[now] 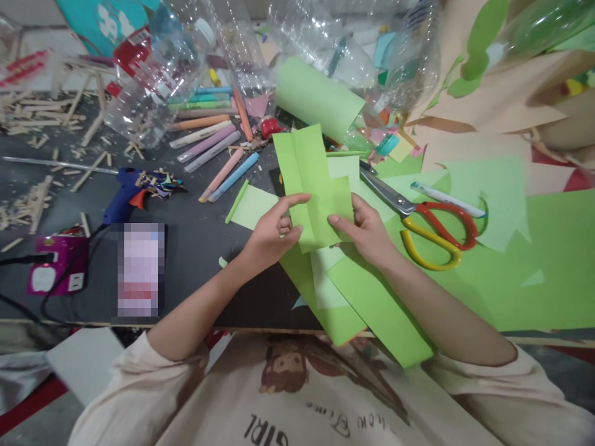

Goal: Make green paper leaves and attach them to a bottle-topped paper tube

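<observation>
Between my two hands is a creased piece of bright green paper (pixel 310 179), held up over the table. My right hand (pixel 367 229) pinches its right side, thumb on the front and fingers behind. At its left edge, my left hand (pixel 274 232) has the index finger lying across the front and the thumb near the lower corner; the other fingers curl. Below the hands lie green paper strips (pixel 381 303) and a pale green sheet (pixel 325 285). Scissors (pixel 411 214) with one red and one yellow handle rest to the right of my right hand.
A blue glue gun (pixel 121 195), a phone (pixel 139 269) and a purple box (pixel 58 266) with a cable lie left. Behind are markers (pixel 209 142), clear plastic bottles (pixel 153 80), wooden sticks (pixel 37 114) and a pale green paper roll (pixel 318 99). Large green paper (pixel 548 266) covers the right side.
</observation>
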`<state>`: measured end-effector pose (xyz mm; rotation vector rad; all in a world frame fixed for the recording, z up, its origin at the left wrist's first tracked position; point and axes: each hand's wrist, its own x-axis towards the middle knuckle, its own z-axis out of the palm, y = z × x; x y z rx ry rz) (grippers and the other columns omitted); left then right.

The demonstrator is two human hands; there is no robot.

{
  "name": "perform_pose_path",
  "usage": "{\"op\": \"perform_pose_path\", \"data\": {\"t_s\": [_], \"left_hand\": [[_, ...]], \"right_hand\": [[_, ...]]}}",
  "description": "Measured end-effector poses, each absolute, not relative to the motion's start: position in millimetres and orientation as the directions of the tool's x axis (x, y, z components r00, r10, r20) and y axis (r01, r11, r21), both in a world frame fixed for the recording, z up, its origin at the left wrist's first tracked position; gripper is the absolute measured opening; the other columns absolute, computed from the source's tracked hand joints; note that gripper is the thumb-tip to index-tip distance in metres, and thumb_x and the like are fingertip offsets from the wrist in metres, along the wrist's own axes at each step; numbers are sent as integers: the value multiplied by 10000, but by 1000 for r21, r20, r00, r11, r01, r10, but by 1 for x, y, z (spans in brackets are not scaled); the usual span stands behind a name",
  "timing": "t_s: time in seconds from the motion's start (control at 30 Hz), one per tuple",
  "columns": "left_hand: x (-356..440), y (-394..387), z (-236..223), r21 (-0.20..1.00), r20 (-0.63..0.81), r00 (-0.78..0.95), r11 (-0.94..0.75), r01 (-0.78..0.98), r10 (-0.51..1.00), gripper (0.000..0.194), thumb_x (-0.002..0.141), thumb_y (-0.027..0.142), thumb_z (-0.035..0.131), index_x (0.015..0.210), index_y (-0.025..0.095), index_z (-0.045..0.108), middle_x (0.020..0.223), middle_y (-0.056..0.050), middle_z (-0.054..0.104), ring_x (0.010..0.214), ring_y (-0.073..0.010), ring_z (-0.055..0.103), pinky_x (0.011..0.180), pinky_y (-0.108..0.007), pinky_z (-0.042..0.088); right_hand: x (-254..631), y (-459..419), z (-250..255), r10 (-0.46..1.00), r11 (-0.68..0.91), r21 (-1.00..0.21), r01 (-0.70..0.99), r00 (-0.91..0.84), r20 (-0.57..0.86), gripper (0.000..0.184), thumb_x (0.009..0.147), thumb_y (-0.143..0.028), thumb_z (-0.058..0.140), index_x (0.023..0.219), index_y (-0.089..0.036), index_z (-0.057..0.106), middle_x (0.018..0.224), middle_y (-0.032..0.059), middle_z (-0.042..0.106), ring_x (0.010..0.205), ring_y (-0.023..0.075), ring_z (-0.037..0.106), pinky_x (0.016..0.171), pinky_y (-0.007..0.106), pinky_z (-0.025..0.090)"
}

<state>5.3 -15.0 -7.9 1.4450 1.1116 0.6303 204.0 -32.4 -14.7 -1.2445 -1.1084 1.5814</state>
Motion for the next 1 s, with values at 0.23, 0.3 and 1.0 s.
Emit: {"op": "perform_pose_path", "data": {"t_s": [0.23,0.3,1.0], "left_hand": [[3,-7,-5,964,-119,273,46,261,955,471,762,123,518,1223,216,532,551,95,225,440,-62,206,439,-190,215],[1,-6,-7,964,-80,256,9,267,963,447,774,147,548,1214,225,536,592,80,281,450,-55,241,444,-192,242],[-13,-6,-23,797,136,250,-255,548,959,639,863,300,530,1482,262,377,1596,-182,288,616,-58,550,634,-247,508]], "right_hand": [[206,-32,-18,967,-221,-958,-183,-172,-190,429,848,-642,577,957,-229,614,610,-47,609,505,139,632,541,291,560],[207,-30,-13,971,-190,-979,-70,-162,-177,438,847,-642,578,767,-213,615,568,-30,599,495,139,617,534,283,529],[319,-69,18,979,57,-232,971,-100,-176,586,790,-200,447,1375,-186,485,1214,227,565,1220,462,520,1004,589,430]]}}
